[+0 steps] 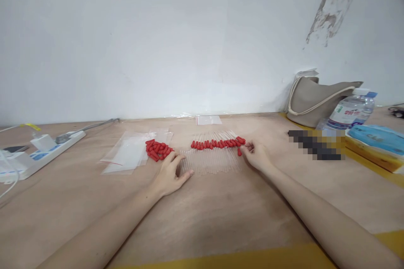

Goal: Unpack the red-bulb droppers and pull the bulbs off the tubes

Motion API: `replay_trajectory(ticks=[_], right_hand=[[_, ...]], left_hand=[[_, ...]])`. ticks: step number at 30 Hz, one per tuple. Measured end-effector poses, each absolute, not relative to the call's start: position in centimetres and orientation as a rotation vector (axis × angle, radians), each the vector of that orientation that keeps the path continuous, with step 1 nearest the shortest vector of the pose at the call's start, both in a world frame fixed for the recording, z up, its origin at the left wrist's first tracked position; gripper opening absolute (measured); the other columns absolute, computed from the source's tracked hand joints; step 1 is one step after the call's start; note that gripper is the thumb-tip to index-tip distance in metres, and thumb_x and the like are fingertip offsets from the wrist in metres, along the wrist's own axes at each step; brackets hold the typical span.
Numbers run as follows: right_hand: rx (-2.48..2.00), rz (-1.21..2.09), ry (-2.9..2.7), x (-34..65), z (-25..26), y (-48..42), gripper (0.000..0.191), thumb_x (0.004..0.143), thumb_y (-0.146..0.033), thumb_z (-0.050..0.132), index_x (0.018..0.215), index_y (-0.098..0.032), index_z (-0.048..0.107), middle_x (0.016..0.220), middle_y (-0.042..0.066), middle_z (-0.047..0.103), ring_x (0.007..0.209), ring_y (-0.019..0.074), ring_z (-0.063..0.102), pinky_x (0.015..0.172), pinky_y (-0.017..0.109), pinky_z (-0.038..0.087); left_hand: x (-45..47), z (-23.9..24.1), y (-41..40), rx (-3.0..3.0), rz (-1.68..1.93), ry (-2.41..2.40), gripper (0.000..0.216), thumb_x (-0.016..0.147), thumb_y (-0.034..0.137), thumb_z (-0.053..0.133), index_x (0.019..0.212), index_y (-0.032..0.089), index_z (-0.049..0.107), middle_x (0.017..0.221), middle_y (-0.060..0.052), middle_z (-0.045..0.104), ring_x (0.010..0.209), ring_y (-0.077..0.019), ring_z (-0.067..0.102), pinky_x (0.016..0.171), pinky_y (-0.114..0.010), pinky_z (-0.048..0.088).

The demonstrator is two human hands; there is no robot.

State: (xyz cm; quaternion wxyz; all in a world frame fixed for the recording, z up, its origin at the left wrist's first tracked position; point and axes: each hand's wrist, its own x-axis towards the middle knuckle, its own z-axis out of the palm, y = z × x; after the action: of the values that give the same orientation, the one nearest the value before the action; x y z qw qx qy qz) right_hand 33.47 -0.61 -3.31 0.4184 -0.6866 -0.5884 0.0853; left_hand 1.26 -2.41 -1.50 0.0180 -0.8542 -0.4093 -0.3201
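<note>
My left hand (172,173) rests at the left end of a row of thin clear tubes (210,161) laid side by side, its thumb and fingers apart. Just beyond its fingertips lies a heap of red rubber bulbs (157,150). Behind the bare tubes runs a line of droppers with red bulbs (217,143), their clear stems pointing toward the wall. At the right end of that line, my right hand (256,155) has its fingers bent together against the last bulbs; what they pinch is hidden. One red bulb (239,151) sits slightly nearer, beside those fingertips.
Clear zip bags (126,151) lie left of the heap, and a small white bag (208,120) by the wall. A power strip (53,154) with chargers stands far left. At right are a grey-beige bag (315,101), a water bottle (347,111), a tissue pack (377,145) and a pixelated dark object (315,145).
</note>
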Motion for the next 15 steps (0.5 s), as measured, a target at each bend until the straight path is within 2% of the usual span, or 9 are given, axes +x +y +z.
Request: replay_trajectory(ticks=[5,9,12,15], right_hand=[[-1.665,0.003,-1.482,34.4,-3.0,-0.2,0.026,0.073,-0.033,0.050,0.089,-0.014,0.058,0.080,0.006,0.056,0.066,0.0149,0.052,0.063,0.029,0.043],[-1.544,-0.004,-1.593,34.8,-3.2,0.5,0.040,0.075,-0.035,0.050,0.107,-0.014,0.058,0.097,0.010,0.050,0.070,0.0143,0.052,0.068,0.031,0.046],[-1.471,0.048,-1.677,35.0,-3.6,1.1,0.036,0.077,-0.033,0.048,0.106,-0.015,0.060,0.105,0.011,0.046,0.075,0.0146,0.054,0.070,0.031,0.047],[-1.448,0.017,-1.721,35.1,-3.8,1.5,0.030,0.078,-0.029,0.046,0.099,-0.019,0.065,0.103,0.009,0.050,0.082,0.0169,0.054,0.072,0.032,0.047]], left_hand=[[0.9,-1.0,-3.0,-2.710,-0.944,-1.380,0.048,0.072,0.046,0.059,0.111,0.018,0.046,0.098,-0.006,0.050,0.082,-0.0178,0.054,0.069,-0.031,0.048],[0.4,-1.0,-2.9,-2.771,-0.933,-1.349,0.051,0.072,0.047,0.059,0.113,0.019,0.048,0.104,-0.007,0.049,0.084,-0.0178,0.054,0.068,-0.030,0.049],[0.0,-1.0,-2.7,-2.820,-0.894,-1.336,0.041,0.075,0.044,0.056,0.110,0.021,0.054,0.108,-0.008,0.049,0.089,-0.0189,0.053,0.070,-0.030,0.049],[-0.4,-1.0,-2.5,-2.864,-0.880,-1.349,0.033,0.078,0.042,0.053,0.103,0.022,0.059,0.108,-0.007,0.051,0.088,-0.0177,0.054,0.069,-0.028,0.049]])
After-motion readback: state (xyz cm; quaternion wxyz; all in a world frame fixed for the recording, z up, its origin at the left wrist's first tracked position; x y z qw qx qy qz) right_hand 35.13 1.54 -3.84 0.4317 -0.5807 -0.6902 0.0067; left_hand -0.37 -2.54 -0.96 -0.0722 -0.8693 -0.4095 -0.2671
